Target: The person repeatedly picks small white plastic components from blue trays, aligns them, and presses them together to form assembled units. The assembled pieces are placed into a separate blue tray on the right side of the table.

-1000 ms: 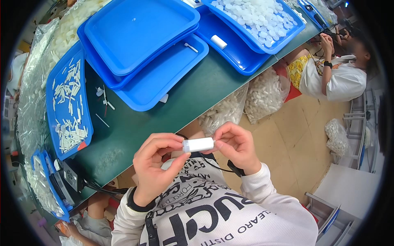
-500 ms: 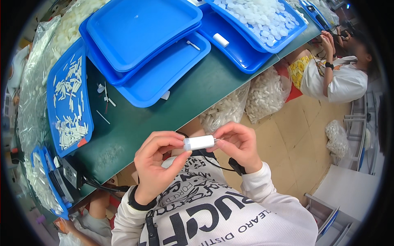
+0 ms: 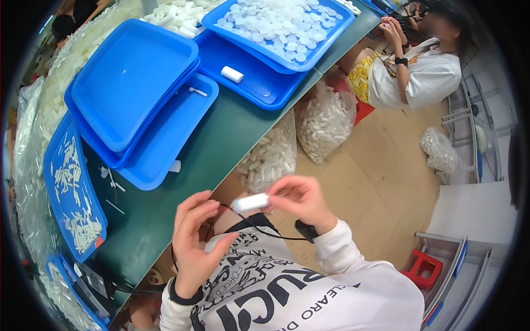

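Pinched between the thumb and fingers of my right hand (image 3: 302,202) is a small white plastic cylinder (image 3: 250,203), slightly blurred. It lies nearly level, with its translucent end pointing left. Just left of that end, my left hand (image 3: 194,234) holds nothing; its thumb and fingers are spread apart. A thin black cable (image 3: 259,229) runs across below the cylinder, between my two wrists. Both hands are in the air in front of my body, beside the green table's (image 3: 205,149) near edge.
Stacked blue trays (image 3: 135,83) stand on the table. Another blue tray (image 3: 55,165) bears thin white sticks; one at the back holds translucent discs (image 3: 276,27). Bags of white parts (image 3: 326,124) sit beside the table. A seated person (image 3: 419,77) is at the far right.
My left hand has let go of the cylinder and opened. The right hand has drawn it slightly left with it. The view has turned, so the trays appear farther left.
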Action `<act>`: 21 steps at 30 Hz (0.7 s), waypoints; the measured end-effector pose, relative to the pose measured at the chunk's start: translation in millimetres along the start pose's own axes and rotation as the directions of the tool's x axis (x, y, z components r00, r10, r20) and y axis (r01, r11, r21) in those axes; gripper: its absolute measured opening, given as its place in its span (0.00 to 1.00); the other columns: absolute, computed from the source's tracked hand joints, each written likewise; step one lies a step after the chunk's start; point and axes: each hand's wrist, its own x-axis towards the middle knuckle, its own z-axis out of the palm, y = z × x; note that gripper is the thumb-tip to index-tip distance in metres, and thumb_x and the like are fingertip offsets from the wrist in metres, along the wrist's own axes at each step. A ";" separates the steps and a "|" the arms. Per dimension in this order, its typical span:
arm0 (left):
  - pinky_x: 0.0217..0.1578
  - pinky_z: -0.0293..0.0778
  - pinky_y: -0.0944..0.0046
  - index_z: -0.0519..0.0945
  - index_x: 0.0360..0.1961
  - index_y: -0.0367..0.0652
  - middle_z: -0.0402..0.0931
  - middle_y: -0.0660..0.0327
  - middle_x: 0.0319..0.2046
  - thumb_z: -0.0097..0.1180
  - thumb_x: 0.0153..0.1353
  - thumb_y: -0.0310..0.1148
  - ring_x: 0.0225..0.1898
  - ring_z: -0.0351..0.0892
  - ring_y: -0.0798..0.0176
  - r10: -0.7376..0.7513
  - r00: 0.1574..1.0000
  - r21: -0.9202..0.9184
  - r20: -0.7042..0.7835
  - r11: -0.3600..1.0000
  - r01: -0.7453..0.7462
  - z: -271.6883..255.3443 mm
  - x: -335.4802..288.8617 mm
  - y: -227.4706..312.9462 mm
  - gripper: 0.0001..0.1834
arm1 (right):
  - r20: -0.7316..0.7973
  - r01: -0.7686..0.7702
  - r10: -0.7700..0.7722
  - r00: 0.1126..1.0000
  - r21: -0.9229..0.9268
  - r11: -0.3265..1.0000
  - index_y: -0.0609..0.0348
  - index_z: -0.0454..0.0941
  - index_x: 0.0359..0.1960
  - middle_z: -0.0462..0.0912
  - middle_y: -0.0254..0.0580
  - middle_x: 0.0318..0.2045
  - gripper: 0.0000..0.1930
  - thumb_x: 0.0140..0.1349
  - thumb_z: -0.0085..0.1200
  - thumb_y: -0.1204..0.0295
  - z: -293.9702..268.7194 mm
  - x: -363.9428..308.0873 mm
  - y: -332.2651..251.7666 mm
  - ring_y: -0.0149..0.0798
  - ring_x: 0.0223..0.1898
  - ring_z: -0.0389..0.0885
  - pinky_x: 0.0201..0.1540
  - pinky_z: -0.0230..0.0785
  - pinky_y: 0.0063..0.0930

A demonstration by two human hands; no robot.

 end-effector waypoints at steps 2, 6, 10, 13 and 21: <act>0.48 0.70 0.62 0.72 0.45 0.34 0.64 0.51 0.51 0.65 0.39 0.19 0.50 0.70 0.59 -0.052 0.999 0.014 0.003 0.999 0.052 -15.0 -3.9 5.4 0.27 | -0.169 0.039 -0.053 0.984 -0.086 0.996 0.66 0.76 0.34 0.80 0.43 0.31 0.05 0.55 0.54 0.81 -34.7 -1.6 1.8 0.33 0.30 0.81 0.34 0.76 0.22; 0.48 0.70 0.59 0.73 0.44 0.33 0.66 0.50 0.49 0.64 0.43 0.29 0.51 0.68 0.55 -0.124 0.989 0.043 -0.083 0.991 0.128 -55.9 -25.2 25.2 0.25 | -0.540 0.029 -0.154 0.828 -0.233 0.972 0.66 0.76 0.33 0.81 0.44 0.30 0.05 0.56 0.55 0.77 -147.5 3.5 -9.0 0.35 0.29 0.81 0.33 0.76 0.26; 0.50 0.66 0.58 0.71 0.44 0.35 0.65 0.49 0.52 0.54 0.46 0.27 0.53 0.67 0.54 -0.047 0.971 0.161 -0.236 0.983 0.086 -81.7 -38.3 35.3 0.21 | -0.709 0.089 -0.343 0.616 -0.370 0.925 0.70 0.76 0.34 0.80 0.46 0.29 0.10 0.54 0.57 0.75 -248.5 77.7 -35.0 0.36 0.30 0.81 0.31 0.77 0.26; 0.52 0.63 0.57 0.72 0.44 0.35 0.64 0.47 0.54 0.52 0.48 0.25 0.56 0.64 0.54 -0.002 0.956 0.217 -0.293 0.974 0.069 -83.5 -30.5 26.9 0.19 | -0.816 -0.004 -0.327 0.477 -0.374 0.927 0.74 0.75 0.36 0.79 0.47 0.27 0.17 0.51 0.60 0.69 -306.5 128.5 -35.7 0.38 0.29 0.81 0.26 0.77 0.27; 0.53 0.62 0.60 0.73 0.44 0.35 0.65 0.48 0.54 0.53 0.54 0.28 0.56 0.64 0.56 -0.034 0.926 0.247 -0.376 0.960 0.135 -125.9 -47.6 23.3 0.15 | -0.545 -0.568 0.221 0.809 -0.626 0.534 0.73 0.75 0.28 0.79 0.50 0.24 0.20 0.55 0.54 0.60 -156.6 109.5 -18.0 0.41 0.23 0.81 0.23 0.76 0.33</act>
